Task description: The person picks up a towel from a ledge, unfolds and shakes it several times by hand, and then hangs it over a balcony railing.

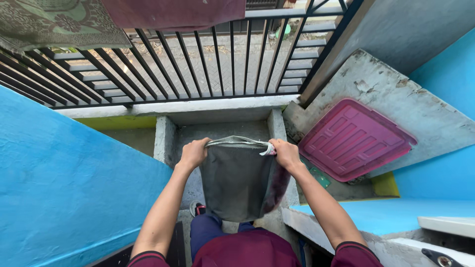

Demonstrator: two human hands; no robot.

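Blue-walled balcony, left hand (194,153), right hand (284,154) gripping grey cloth (237,183)

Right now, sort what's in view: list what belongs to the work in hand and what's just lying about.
In hand:
grey cloth
left hand, gripping its top edge
right hand, likewise

Lying about:
pink plastic lid
patterned rug over the railing
maroon cloth beside it

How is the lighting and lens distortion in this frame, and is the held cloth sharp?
Head view: soft, even daylight with no glare; wide-angle bending shows at the railing and blue wall; the grey cloth held by the left hand and right hand is sharp.
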